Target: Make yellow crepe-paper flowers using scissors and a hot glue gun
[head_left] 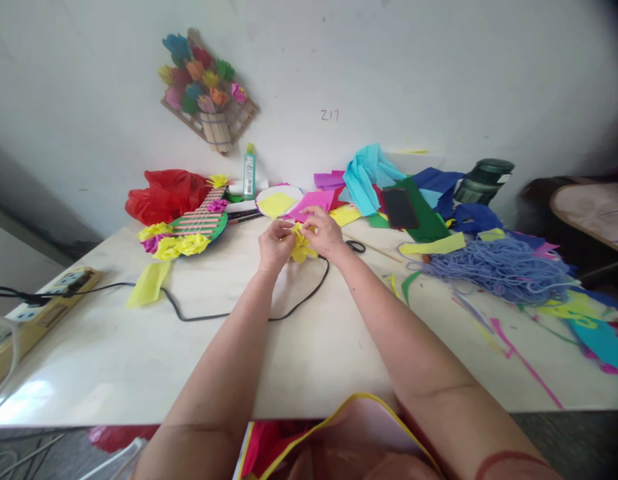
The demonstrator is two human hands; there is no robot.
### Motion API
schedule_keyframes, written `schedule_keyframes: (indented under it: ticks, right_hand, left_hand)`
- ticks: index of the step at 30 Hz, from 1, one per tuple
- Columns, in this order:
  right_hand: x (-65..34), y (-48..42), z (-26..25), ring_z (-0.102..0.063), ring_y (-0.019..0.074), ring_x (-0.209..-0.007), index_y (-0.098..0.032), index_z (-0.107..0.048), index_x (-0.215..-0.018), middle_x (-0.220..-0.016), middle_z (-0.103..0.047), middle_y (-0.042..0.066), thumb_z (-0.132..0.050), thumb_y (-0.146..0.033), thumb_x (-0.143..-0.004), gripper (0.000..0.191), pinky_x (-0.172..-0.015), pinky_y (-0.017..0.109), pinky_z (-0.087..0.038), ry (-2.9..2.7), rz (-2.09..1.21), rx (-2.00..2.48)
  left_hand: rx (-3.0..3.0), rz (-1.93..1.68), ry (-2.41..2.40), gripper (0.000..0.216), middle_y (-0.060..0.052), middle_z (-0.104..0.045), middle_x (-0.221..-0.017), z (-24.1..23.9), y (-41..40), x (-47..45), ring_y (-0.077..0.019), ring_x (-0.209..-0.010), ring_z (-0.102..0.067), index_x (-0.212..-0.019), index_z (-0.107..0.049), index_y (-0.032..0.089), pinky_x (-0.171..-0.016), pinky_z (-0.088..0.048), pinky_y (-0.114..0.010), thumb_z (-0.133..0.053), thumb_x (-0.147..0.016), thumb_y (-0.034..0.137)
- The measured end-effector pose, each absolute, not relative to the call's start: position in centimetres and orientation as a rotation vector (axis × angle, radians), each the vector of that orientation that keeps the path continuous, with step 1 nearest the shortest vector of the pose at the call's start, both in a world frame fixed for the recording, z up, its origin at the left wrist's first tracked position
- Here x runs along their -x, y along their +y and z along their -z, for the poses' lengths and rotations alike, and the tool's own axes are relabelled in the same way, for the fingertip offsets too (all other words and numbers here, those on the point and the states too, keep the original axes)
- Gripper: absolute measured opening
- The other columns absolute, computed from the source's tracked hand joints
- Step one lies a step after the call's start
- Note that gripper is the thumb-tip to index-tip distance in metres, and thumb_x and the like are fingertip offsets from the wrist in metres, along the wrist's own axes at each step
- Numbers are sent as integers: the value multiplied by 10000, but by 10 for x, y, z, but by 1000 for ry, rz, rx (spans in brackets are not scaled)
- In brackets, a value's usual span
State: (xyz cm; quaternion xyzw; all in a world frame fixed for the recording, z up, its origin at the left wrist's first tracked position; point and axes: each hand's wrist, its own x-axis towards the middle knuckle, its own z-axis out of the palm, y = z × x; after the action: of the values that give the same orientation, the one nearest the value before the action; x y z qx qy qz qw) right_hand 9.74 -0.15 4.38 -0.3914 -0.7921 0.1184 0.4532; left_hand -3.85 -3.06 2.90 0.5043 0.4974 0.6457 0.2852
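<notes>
A small yellow paper flower (301, 248) sits between both my hands over the middle of the white table (139, 347). My left hand (275, 245) pinches its left side with closed fingers. My right hand (325, 231) is curled over its top right, fingers pressed on the petals. A black cable (239, 313) loops on the table just under my hands. Scissors (356, 247) lie right beside my right wrist.
A green craft board with stick strips and yellow and pink flowers (189, 230), a red bag (163, 193), a glue bottle (249, 173), coloured paper sheets (379, 180), a dark phone (399, 208), blue yarn (499, 270), a green jar (483, 180). A power strip (43, 303) lies at left.
</notes>
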Motion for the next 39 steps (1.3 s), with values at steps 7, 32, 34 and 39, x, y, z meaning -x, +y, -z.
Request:
schedule_keyframes:
  ticks: [7, 32, 34, 39]
  right_hand:
    - [-97, 5, -39, -590, 214, -1128, -223, -630, -660, -1187, -613, 52, -640, -157, -745, 108, -933, 362, -506, -1854, -315, 741]
    - [-96, -18, -57, -644, 192, -983, -229, -674, -799, -1155, -673, 33, -593, -213, -826, 87, -794, 304, -506, -2037, -157, 1097]
    - [-98, -17, -57, -643, 191, -981, -229, -681, -788, -1193, -665, 33, -592, -200, -822, 99, -803, 306, -503, -2044, -129, 1067]
    - [-100, -7, -51, -626, 208, -1048, -221, -666, -702, -1211, -666, 37, -605, -134, -775, 129, -909, 345, -470, -2084, -99, 838]
  left_hand:
    - [-1299, -1702, 1244, 221, 49, -605, -555, -34, -35, 39, -110, -504, -530, -746, -578, 199, -532, -409, -222, -635, -536, 233]
    - [-1258, -1560, 1392, 73, 33, -558, -513, -45, -43, 39, -106, -524, -481, -548, -617, 165, -530, -376, -222, -652, -498, 204]
    - [-1228, -1551, 1423, 79, 32, -550, -503, -47, -44, 39, -101, -511, -460, -541, -616, 163, -512, -354, -221, -655, -496, 214]
    - [-1128, -1522, 1488, 79, 39, -487, -445, -50, -44, 41, -87, -475, -395, -493, -577, 164, -476, -292, -220, -642, -492, 209]
